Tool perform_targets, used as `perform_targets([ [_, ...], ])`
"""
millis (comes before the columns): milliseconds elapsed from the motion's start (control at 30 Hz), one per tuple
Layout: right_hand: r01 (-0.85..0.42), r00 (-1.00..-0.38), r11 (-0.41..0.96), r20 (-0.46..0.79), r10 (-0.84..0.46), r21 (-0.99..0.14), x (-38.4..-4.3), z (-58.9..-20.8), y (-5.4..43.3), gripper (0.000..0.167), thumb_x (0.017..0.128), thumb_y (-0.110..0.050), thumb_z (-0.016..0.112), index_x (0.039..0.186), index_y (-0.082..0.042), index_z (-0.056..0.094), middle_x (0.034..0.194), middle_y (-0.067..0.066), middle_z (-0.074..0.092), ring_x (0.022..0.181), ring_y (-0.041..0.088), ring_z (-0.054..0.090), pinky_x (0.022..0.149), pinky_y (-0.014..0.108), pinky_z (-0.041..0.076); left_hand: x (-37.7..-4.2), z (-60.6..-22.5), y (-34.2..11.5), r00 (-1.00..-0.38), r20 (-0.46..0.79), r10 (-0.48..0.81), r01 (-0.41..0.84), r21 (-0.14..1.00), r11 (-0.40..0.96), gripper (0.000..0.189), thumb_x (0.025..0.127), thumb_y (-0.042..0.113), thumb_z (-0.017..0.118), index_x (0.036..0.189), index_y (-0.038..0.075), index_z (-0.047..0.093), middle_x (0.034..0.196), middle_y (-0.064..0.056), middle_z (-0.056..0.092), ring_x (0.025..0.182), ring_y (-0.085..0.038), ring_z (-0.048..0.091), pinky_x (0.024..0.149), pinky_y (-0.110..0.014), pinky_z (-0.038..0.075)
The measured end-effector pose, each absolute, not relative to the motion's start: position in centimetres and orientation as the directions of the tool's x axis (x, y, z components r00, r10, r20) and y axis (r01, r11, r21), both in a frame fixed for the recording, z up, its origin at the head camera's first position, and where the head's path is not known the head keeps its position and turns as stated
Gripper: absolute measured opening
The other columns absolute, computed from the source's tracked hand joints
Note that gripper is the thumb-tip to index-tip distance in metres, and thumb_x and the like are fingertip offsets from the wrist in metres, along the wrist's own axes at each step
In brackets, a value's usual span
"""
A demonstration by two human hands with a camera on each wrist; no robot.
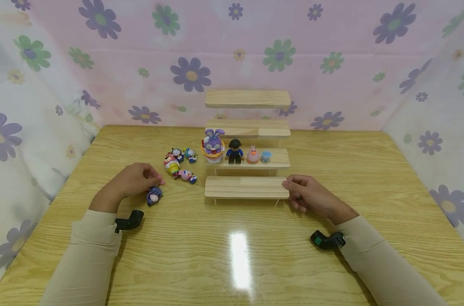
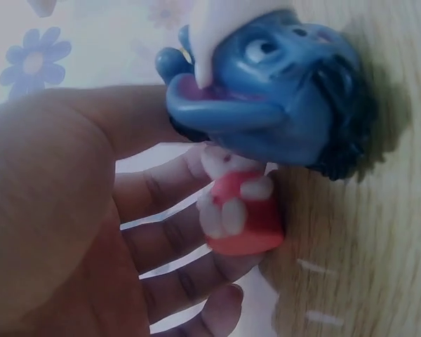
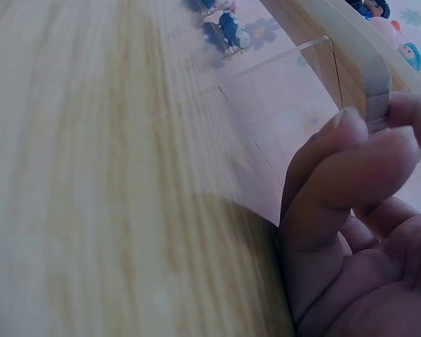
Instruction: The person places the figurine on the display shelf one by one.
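Note:
My left hand pinches a small pink figurine at the left of the table; in the left wrist view it shows a red base and white paws by the fingertips. Right beside it lies a blue figurine with a dark beard and white hat, its mouth wide. My right hand grips the right end of the lowest wooden shelf with thumb and fingertip, the other fingers curled below. That shelf is the front step of a tiered stand on thin clear legs.
The third step holds a purple rabbit figure, a dark-haired toy person, a pink figure and a small blue one. Several figurines lie left of the stand. Flowered cloth hangs behind the table.

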State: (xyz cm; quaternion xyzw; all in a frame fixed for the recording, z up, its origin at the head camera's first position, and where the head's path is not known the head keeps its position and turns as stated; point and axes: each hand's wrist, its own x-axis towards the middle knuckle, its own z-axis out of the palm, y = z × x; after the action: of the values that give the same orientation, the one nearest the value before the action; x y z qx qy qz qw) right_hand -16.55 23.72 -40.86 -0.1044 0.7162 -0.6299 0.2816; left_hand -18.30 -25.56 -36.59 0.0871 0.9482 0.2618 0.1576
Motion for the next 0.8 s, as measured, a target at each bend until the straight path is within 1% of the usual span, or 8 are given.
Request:
perform_targets([
  [267, 0.202, -0.820, 0.188, -0.271, -0.504, -0.961, -16.5, -40.9, 23.6, 0.028, 0.105, -0.036, 0.051, 0.091, -0.013, 0.055, 0.067, -0.001, 0.048, 0.053, 0.010, 0.051, 0.044, 0.023, 0.043, -18.2, -36.8, -25.7, -0.945, -0.247, 0.214, 0.053, 0.530, 0.846, 0.023, 0.102, 0.025, 0.057, 0.104, 0.003, 0.065, 0.092, -0.012, 0.066, 0.076, -0.019, 0.059, 0.066, -0.030, 0.046],
  [433, 0.205, -0.821, 0.186, -0.273, -0.502, -0.961, -16.6, -41.0, 23.7, 0.026, 0.105, -0.036, 0.051, 0.093, -0.013, 0.057, 0.068, -0.002, 0.051, 0.054, 0.010, 0.052, 0.045, 0.024, 0.044, -18.1, -36.6, -25.6, -0.957, -0.217, 0.194, 0.052, 0.527, 0.848, 0.021, 0.104, 0.026, 0.054, 0.105, 0.007, 0.064, 0.104, -0.018, 0.068, 0.078, -0.020, 0.063, 0.067, -0.032, 0.048],
  [500, 0.207, -0.822, 0.186, -0.274, -0.499, -0.961, -16.6, -41.1, 23.8, 0.026, 0.105, -0.036, 0.051, 0.094, -0.013, 0.057, 0.068, -0.002, 0.052, 0.054, 0.010, 0.052, 0.045, 0.025, 0.044, -18.1, -36.3, -25.5, -0.968, -0.181, 0.175, 0.059, 0.512, 0.857, 0.021, 0.104, 0.028, 0.054, 0.106, 0.009, 0.063, 0.109, -0.019, 0.068, 0.082, -0.023, 0.065, 0.068, -0.034, 0.050],
  [567, 0.207, -0.824, 0.186, -0.274, -0.495, -0.961, -16.6, -41.1, 23.8, 0.026, 0.105, -0.036, 0.052, 0.094, -0.013, 0.057, 0.068, -0.002, 0.052, 0.054, 0.010, 0.052, 0.045, 0.025, 0.044, -18.0, -36.0, -25.4, -0.978, -0.137, 0.154, 0.064, 0.507, 0.859, 0.021, 0.104, 0.029, 0.054, 0.107, 0.011, 0.062, 0.113, -0.020, 0.067, 0.089, -0.028, 0.066, 0.071, -0.038, 0.052],
  [733, 0.205, -0.825, 0.187, -0.273, -0.495, -0.961, -16.6, -41.0, 23.8, 0.027, 0.105, -0.037, 0.052, 0.093, -0.013, 0.057, 0.069, -0.002, 0.053, 0.054, 0.011, 0.052, 0.045, 0.025, 0.044, -17.7, -35.4, -25.0, -0.996, 0.008, 0.089, 0.080, 0.523, 0.848, 0.026, 0.106, 0.033, 0.049, 0.112, 0.010, 0.059, 0.117, -0.020, 0.066, 0.105, -0.038, 0.064, 0.080, -0.051, 0.052],
  [800, 0.204, -0.824, 0.189, -0.272, -0.497, -0.961, -16.6, -40.9, 23.8, 0.027, 0.105, -0.036, 0.052, 0.093, -0.012, 0.057, 0.069, -0.002, 0.053, 0.054, 0.011, 0.052, 0.045, 0.025, 0.044, -17.6, -35.3, -24.8, -0.996, 0.063, 0.066, 0.090, 0.532, 0.842, 0.030, 0.106, 0.035, 0.048, 0.115, 0.009, 0.059, 0.117, -0.020, 0.066, 0.106, -0.038, 0.063, 0.082, -0.054, 0.051],
])
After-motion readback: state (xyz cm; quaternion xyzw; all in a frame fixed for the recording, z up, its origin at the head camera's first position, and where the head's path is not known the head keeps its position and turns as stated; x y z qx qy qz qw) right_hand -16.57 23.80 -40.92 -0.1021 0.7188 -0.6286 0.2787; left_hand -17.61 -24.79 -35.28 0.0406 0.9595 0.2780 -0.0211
